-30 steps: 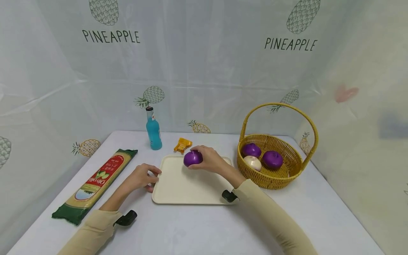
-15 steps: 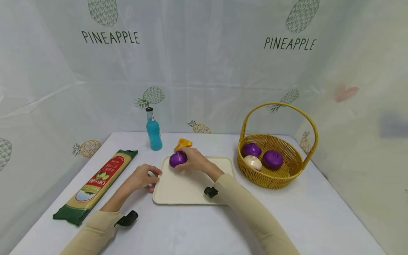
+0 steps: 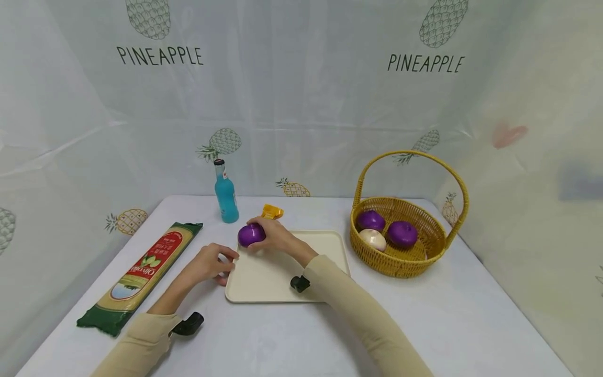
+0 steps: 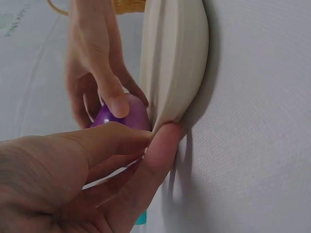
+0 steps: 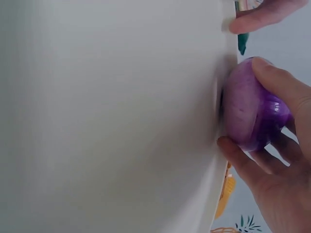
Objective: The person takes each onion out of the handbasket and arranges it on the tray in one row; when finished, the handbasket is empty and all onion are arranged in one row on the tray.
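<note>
Table [image 3: 452, 319] bears everything. Basket [image 3: 391, 268] stands at its right, its walls presumably keeping two purple onions [image 3: 402, 234] and a pale onion [image 3: 373, 240] from rolling. The tray [image 3: 268, 277] lies between basket and left hand [image 3: 210, 262], whose thumb and finger pinch the left rim, probably to steady it. Right hand [image 3: 275, 235] grips a third purple onion [image 3: 251, 235] at the tray's far-left corner, thumb and fingers spread around it, likely because it is smooth; whether it rests on the tray, I cannot tell. Beyond lies an orange packet [image 3: 272, 211].

Diffuse light | onion [image 5: 257, 109] glints | tray [image 5: 112, 116] softly shadowed | wrist views dimmer
</note>
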{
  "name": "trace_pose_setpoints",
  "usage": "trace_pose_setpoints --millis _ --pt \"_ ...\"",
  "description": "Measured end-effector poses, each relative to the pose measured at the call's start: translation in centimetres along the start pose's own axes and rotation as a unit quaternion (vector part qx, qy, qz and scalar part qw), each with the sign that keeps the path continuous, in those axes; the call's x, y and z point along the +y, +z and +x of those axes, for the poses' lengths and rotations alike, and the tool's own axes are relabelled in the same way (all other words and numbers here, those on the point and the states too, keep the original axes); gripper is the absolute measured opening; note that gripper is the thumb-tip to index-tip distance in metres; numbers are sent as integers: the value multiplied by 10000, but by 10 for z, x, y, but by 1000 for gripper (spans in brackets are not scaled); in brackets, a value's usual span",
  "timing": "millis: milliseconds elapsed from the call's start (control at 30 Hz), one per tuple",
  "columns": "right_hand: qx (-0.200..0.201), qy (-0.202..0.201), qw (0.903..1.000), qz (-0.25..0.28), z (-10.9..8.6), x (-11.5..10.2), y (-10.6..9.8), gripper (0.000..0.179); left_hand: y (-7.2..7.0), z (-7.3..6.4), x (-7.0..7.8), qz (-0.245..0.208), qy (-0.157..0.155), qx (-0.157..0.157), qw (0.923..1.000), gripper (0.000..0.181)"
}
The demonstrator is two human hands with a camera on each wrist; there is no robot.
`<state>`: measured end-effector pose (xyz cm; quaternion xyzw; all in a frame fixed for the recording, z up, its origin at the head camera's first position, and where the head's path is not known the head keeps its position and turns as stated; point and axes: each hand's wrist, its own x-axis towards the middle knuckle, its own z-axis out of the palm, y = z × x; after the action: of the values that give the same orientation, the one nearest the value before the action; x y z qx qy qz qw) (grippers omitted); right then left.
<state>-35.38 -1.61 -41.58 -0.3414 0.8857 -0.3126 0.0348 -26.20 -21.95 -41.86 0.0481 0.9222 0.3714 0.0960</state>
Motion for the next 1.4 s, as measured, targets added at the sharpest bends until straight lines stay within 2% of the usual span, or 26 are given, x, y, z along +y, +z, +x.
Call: trace_pose_setpoints --millis 333,467,633,733,933,1133,1400 --pt "17 13 10000 31 3 -3 3 68 0 0 0 45 5 6 10000 31" --pt "-21 124 9999 -111 0 -2 2 73 1 0 0 5 97 -13 10000 31" --pt "-115 206 9996 -161 -10 -4 -8 80 2 -1 0 0 162 -34 9999 30" --pt "-204 23 9996 -199 -19 -3 -20 80 1 -1 0 20 147 -14 9999 30" --pt "-160 -375 9991 104 -49 8 -52 68 1 0 -2 -14 74 13 10000 30" --pt "-14 -229 9997 45 -95 20 -97 62 0 2 -4 -61 13 2 10000 31" --pt "407 290 9981 -350 -151 44 -151 58 -2 4 -7 4 170 -150 9997 30"
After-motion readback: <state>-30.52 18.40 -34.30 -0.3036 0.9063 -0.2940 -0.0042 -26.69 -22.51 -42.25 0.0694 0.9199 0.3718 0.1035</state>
